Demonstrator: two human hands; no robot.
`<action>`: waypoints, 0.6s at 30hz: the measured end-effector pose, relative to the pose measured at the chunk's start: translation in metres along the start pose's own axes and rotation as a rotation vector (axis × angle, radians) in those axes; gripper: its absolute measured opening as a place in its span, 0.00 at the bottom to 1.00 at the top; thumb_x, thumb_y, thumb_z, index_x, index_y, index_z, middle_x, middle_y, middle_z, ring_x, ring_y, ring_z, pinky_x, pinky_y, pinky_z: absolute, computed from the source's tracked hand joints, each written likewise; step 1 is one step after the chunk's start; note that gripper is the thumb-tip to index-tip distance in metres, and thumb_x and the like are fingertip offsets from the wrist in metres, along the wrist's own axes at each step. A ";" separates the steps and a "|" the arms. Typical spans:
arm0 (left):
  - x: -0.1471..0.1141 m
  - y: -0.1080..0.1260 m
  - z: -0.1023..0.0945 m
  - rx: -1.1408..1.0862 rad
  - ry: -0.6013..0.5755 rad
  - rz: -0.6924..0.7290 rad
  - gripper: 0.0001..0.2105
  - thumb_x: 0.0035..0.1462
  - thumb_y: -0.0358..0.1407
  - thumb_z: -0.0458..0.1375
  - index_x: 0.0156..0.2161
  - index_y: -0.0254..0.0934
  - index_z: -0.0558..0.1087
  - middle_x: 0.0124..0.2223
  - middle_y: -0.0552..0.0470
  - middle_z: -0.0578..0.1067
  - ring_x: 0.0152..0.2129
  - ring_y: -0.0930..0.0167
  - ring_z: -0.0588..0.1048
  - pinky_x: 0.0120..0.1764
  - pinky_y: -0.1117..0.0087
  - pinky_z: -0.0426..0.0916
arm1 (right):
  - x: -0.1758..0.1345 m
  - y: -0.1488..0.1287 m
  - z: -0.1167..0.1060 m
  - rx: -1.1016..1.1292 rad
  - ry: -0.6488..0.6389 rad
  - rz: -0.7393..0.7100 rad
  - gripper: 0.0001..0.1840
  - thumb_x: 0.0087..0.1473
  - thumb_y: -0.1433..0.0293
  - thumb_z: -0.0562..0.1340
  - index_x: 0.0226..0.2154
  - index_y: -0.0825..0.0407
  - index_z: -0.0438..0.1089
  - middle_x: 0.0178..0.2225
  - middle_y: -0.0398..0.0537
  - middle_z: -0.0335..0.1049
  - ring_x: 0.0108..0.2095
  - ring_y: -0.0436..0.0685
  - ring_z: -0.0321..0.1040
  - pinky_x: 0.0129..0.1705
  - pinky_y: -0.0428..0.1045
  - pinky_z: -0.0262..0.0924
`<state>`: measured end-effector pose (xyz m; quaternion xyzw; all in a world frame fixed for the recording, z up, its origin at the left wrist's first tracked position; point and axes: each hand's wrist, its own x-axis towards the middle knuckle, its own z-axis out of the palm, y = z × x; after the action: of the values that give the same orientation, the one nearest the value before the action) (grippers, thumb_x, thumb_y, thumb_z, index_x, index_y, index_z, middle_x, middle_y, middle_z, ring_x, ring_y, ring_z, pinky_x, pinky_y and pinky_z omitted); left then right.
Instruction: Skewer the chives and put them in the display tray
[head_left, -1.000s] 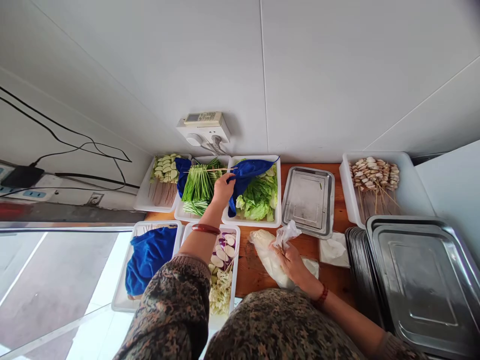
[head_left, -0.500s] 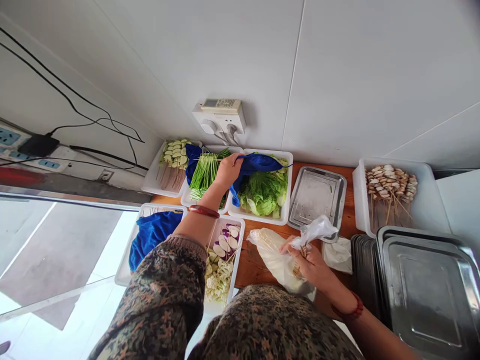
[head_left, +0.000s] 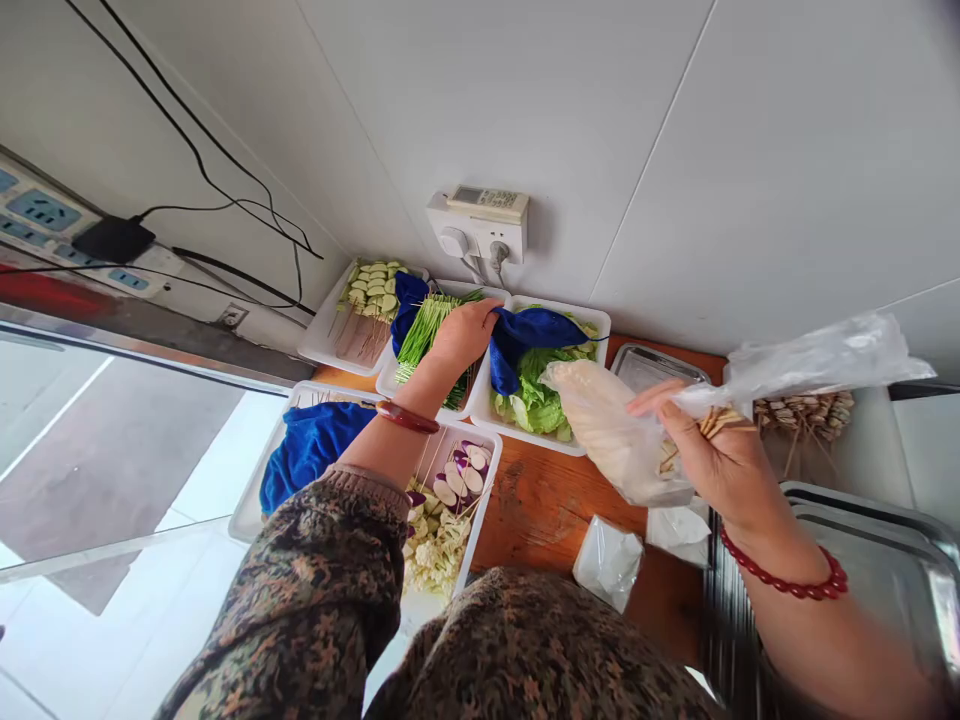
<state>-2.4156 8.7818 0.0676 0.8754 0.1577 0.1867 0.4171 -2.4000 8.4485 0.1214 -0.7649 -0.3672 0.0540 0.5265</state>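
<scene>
My left hand (head_left: 469,332) is closed on the edge of a blue cloth (head_left: 525,335), over the gap between two white tubs. The cloth partly covers leafy lettuce (head_left: 538,385); skewered green chives (head_left: 424,335) lie under and left of the hand. My right hand (head_left: 720,455) grips the gathered neck of a clear plastic bag (head_left: 600,420), raised above the table. Pale skewered food fills the bag, its contents not clear enough to name. Stick ends (head_left: 716,422) show at my right fingers, and the bag's loose top trails off to the right.
Tubs hold skewered green slices (head_left: 375,285), eggplant slices (head_left: 457,475), cauliflower (head_left: 439,550) and mushroom skewers (head_left: 806,412). A second blue cloth (head_left: 311,450) covers another tub. Metal trays (head_left: 870,570) are stacked at right. A wrapped white packet (head_left: 609,560) lies on the wooden table (head_left: 529,510).
My right hand has lifted the bag up and to the right from the table, uncovering the white packet. My left hand still pinches the blue cloth. The view has shifted slightly.
</scene>
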 end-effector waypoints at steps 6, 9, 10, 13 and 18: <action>-0.007 -0.009 0.002 -0.403 -0.032 -0.317 0.15 0.58 0.29 0.55 0.47 0.38 0.79 0.29 0.52 0.75 0.27 0.67 0.75 0.43 0.61 0.71 | 0.039 0.004 0.018 -0.029 -0.034 -0.061 0.18 0.66 0.58 0.54 0.33 0.48 0.75 0.36 0.49 0.76 0.37 0.58 0.71 0.42 0.52 0.61; -0.010 -0.014 0.007 -0.613 0.018 -0.468 0.15 0.60 0.32 0.54 0.49 0.40 0.78 0.26 0.54 0.71 0.22 0.69 0.71 0.37 0.62 0.71 | 0.053 0.006 0.032 -0.034 -0.106 -0.068 0.21 0.67 0.56 0.53 0.34 0.48 0.75 0.35 0.48 0.75 0.37 0.57 0.70 0.42 0.51 0.60; -0.010 -0.015 0.009 -0.628 0.045 -0.482 0.14 0.60 0.32 0.54 0.48 0.40 0.78 0.26 0.54 0.71 0.22 0.69 0.70 0.37 0.63 0.70 | 0.057 0.007 0.037 -0.037 -0.131 -0.067 0.22 0.67 0.55 0.52 0.33 0.49 0.76 0.34 0.48 0.74 0.37 0.57 0.69 0.41 0.51 0.60; -0.006 -0.019 0.012 -0.532 0.122 -0.398 0.09 0.58 0.32 0.56 0.38 0.38 0.79 0.26 0.53 0.71 0.26 0.67 0.71 0.39 0.65 0.68 | 0.068 0.009 0.051 -0.028 -0.207 -0.059 0.26 0.66 0.53 0.51 0.32 0.51 0.76 0.29 0.45 0.70 0.32 0.54 0.67 0.38 0.49 0.59; 0.011 -0.011 0.002 -0.190 0.071 -0.127 0.11 0.52 0.30 0.59 0.21 0.39 0.68 0.23 0.52 0.68 0.33 0.64 0.71 0.46 0.67 0.64 | 0.085 0.012 0.070 0.036 -0.328 -0.059 0.28 0.64 0.50 0.52 0.30 0.53 0.75 0.26 0.43 0.66 0.28 0.51 0.63 0.35 0.47 0.59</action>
<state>-2.4067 8.7918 0.0603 0.8129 0.2090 0.2051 0.5034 -2.3652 8.5528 0.1064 -0.7251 -0.4694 0.1692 0.4747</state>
